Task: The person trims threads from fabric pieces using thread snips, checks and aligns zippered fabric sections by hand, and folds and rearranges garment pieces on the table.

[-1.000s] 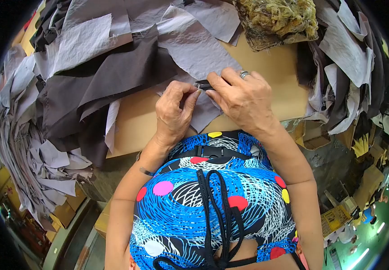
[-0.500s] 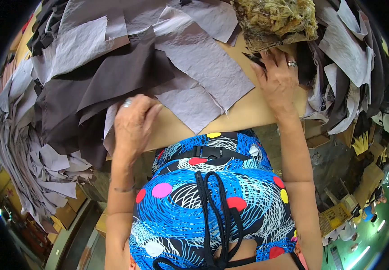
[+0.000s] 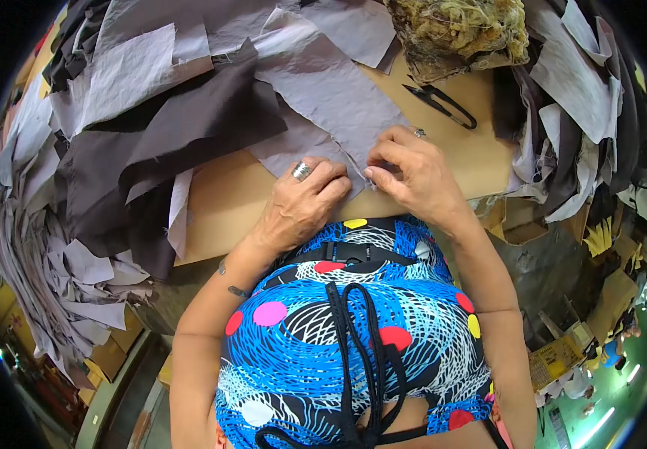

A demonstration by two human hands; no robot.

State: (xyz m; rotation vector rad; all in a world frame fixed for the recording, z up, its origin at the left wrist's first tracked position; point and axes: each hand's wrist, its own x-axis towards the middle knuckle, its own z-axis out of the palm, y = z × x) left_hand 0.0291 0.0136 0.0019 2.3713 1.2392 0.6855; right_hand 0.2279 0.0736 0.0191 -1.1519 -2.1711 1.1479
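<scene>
Two light grey cloth pieces meet at a frayed edge near the table's front, the larger grey cloth [image 3: 338, 90] on top. My left hand [image 3: 305, 198] rests on the lower grey piece, its fingers curled and pressed together at the cloth. Just right of it, my right hand [image 3: 413, 176] pinches the frayed corner of the cloth between thumb and fingers. Black thread snips [image 3: 443, 103] lie on the table beyond my right hand. Left of my left hand spreads a dark brown cloth [image 3: 196, 127].
A clump of yellowish fibre [image 3: 462, 37] sits at the back of the tan table [image 3: 215, 198]. Grey and dark cloth strips [image 3: 35, 224] hang over the left edge, with more cloth pieces [image 3: 578, 82] at the right. Cardboard boxes [image 3: 522, 224] stand below the right edge.
The snips, earlier in my right hand, now lie on the table by the fibre clump. Both hands have come back together at the grey cloth near the front edge.
</scene>
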